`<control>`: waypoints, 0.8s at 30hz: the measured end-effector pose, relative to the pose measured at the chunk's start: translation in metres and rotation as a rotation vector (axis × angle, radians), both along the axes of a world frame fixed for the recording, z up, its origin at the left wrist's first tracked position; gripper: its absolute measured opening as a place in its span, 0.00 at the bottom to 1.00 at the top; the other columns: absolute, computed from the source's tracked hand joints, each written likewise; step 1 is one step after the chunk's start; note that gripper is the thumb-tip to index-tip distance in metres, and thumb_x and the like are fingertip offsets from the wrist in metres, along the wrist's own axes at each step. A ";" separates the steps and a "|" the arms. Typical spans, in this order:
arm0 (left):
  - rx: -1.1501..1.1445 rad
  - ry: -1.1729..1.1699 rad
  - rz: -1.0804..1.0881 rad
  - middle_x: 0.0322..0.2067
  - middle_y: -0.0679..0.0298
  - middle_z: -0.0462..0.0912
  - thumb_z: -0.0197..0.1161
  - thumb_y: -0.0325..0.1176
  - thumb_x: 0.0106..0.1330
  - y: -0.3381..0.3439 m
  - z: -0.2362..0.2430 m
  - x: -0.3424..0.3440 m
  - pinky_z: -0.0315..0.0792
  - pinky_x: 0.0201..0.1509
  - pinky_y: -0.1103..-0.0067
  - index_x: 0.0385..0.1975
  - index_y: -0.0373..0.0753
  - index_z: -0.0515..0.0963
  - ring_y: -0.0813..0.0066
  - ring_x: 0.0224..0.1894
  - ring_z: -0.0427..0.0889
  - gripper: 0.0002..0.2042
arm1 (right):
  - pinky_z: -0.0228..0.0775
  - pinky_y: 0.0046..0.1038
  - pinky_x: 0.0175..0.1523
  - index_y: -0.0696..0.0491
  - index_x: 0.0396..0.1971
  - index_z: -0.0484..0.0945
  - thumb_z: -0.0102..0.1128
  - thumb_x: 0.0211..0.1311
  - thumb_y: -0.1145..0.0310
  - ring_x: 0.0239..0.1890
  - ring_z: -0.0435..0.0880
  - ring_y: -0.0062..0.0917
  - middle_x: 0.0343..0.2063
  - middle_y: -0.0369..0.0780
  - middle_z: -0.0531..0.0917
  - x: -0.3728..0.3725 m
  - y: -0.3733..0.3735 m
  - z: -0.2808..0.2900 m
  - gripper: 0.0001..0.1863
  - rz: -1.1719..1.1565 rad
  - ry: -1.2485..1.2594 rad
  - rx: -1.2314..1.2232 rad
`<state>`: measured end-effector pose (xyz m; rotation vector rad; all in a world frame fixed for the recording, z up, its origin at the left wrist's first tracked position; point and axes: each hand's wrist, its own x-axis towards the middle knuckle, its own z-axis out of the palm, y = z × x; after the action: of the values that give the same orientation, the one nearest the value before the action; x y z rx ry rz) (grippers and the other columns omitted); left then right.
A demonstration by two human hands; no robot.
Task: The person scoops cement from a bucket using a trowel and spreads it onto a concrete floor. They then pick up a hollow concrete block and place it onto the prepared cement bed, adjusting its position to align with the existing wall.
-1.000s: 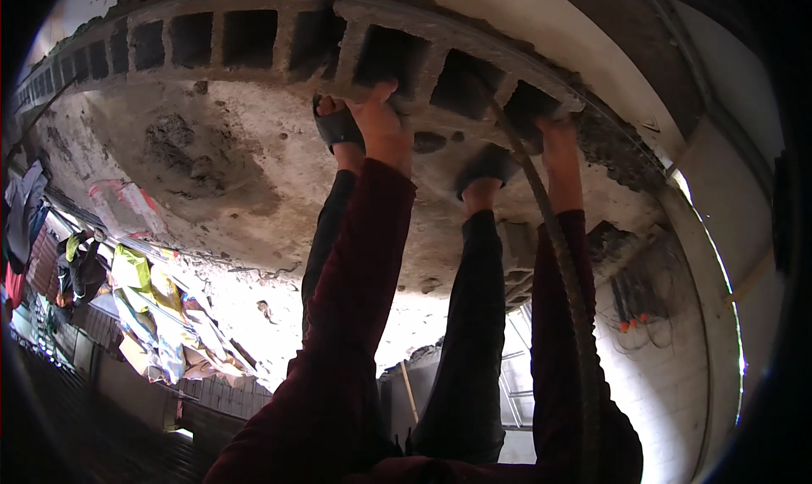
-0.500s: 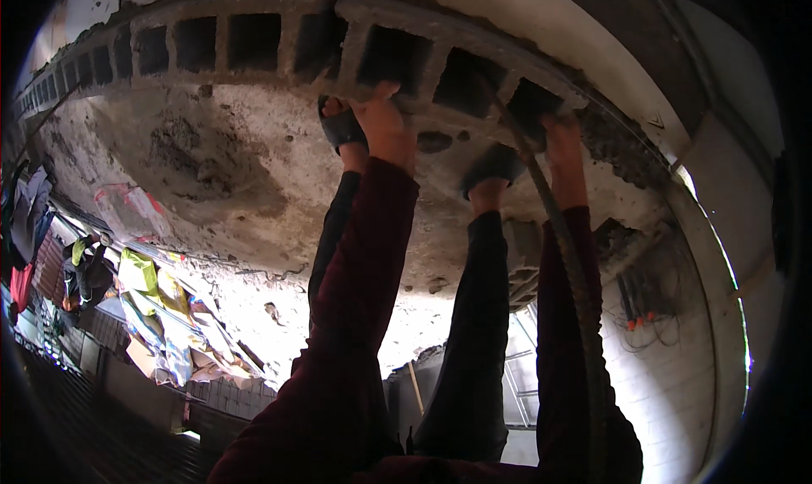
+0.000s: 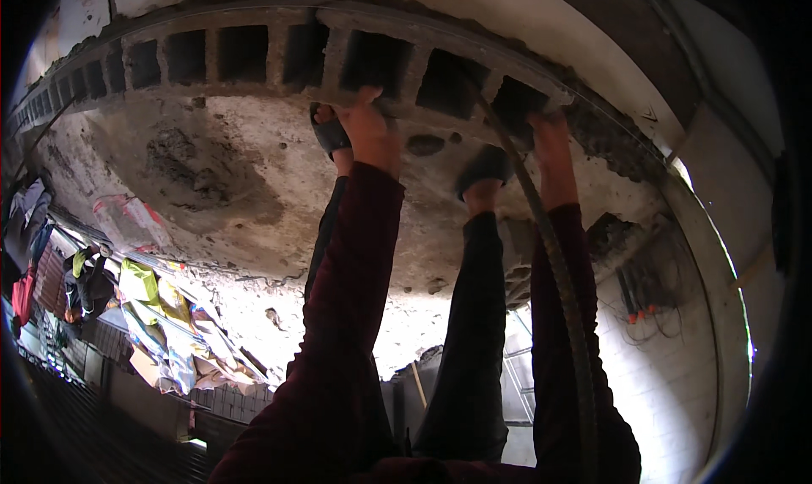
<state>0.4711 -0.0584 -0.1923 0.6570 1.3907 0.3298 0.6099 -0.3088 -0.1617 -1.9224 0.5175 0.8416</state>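
Observation:
A grey hollow concrete block (image 3: 412, 74) lies at the right end of a curved row, its dark cavities facing up. On its near edge, left of its middle, my left hand (image 3: 372, 137) is closed, thumb pointing up and the other fingers mostly hidden. My right hand (image 3: 555, 154) grips the same block near its right end, with its fingertips blurred at a cavity. A ribbed steel bar (image 3: 554, 256) rises out of one cavity between my hands and passes in front of my right sleeve. My feet in dark sandals (image 3: 484, 169) stand just behind the block.
More hollow blocks (image 3: 209, 61) continue the row leftward. A wet mortar heap (image 3: 190, 163) lies on the rough floor at left. Bags and scraps (image 3: 161, 306) are piled behind it. Orange-tipped tools (image 3: 636, 302) and loose wire lie at right, near a pale wall (image 3: 668, 399).
The view has shifted slightly, so the block and both hands appear a little farther left. Both hands keep their hold on the block.

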 end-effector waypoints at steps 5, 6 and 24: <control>-0.149 -0.012 0.166 0.33 0.69 0.71 0.59 0.26 0.52 -0.001 -0.005 0.004 0.67 0.44 0.78 0.29 0.42 0.72 0.74 0.37 0.71 0.06 | 0.68 0.27 0.41 0.67 0.40 0.73 0.58 0.48 0.74 0.35 0.76 0.29 0.35 0.43 0.79 0.001 -0.006 -0.010 0.18 0.041 0.009 -0.099; -0.148 -0.017 0.157 0.33 0.69 0.71 0.59 0.27 0.53 -0.001 -0.002 0.005 0.67 0.44 0.78 0.28 0.42 0.72 0.74 0.37 0.70 0.05 | 0.68 0.28 0.41 0.67 0.40 0.73 0.58 0.48 0.74 0.35 0.76 0.29 0.34 0.43 0.79 0.004 -0.009 -0.012 0.18 0.090 0.057 -0.159; -0.265 0.045 0.199 0.28 0.70 0.69 0.57 0.24 0.54 0.004 0.004 0.010 0.68 0.39 0.77 0.24 0.41 0.68 0.75 0.32 0.70 0.05 | 0.63 0.34 0.34 0.68 0.35 0.73 0.61 0.46 0.69 0.26 0.70 0.29 0.23 0.42 0.74 0.001 -0.015 -0.027 0.18 0.022 0.063 -0.137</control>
<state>0.4808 -0.0549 -0.1884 0.3104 1.5153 0.2826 0.6112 -0.3239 -0.1886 -2.0346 0.6072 0.9033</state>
